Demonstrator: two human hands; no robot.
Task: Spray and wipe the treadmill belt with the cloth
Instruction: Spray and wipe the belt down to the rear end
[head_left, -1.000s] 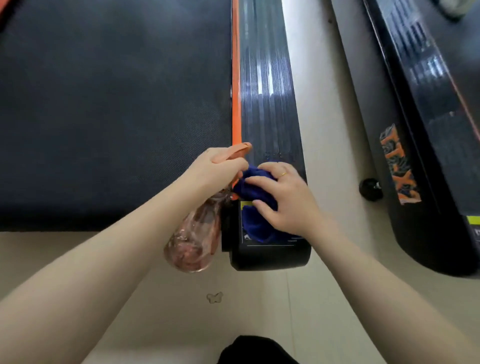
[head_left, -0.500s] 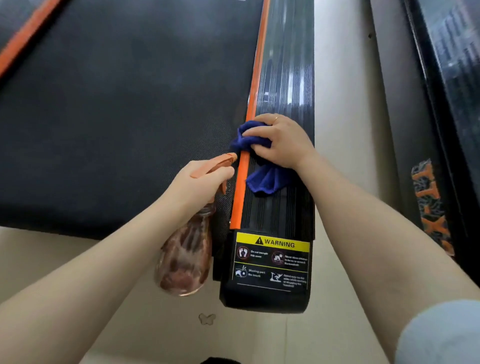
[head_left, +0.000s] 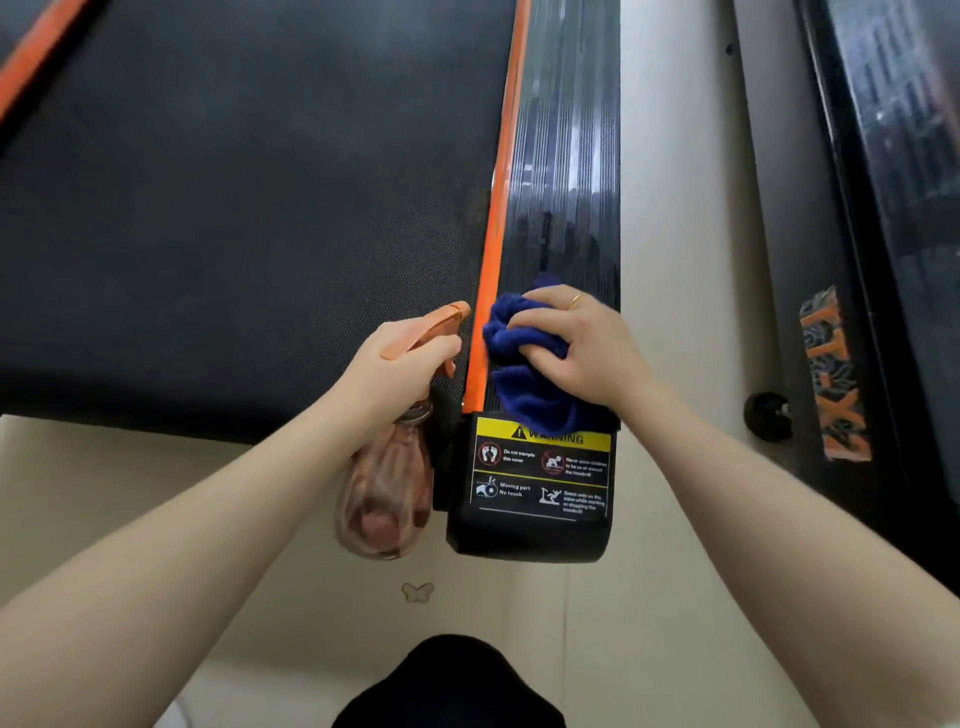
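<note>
The dark treadmill belt (head_left: 234, 218) fills the upper left. An orange strip (head_left: 498, 208) divides it from the ribbed black side rail (head_left: 566, 171). My right hand (head_left: 582, 348) grips a bunched blue cloth (head_left: 519, 364) and presses it on the rail's near end, just above the yellow warning label (head_left: 540, 467). My left hand (head_left: 395, 374) holds a clear pinkish spray bottle (head_left: 384, 499) by its neck, under the orange trigger head (head_left: 436, 327), at the belt's near right corner. The bottle hangs down beside the rail's end cap.
A second treadmill (head_left: 852, 260) runs along the right, with an orange logo (head_left: 831, 379) and a black round foot (head_left: 769, 415). Beige floor (head_left: 670, 208) lies between the two machines and in front. A dark shape (head_left: 452, 686) sits at the bottom centre.
My right hand has drawn the cloth back along the rail from further up to its near end by the warning label. My left hand and the bottle have stayed in much the same place.
</note>
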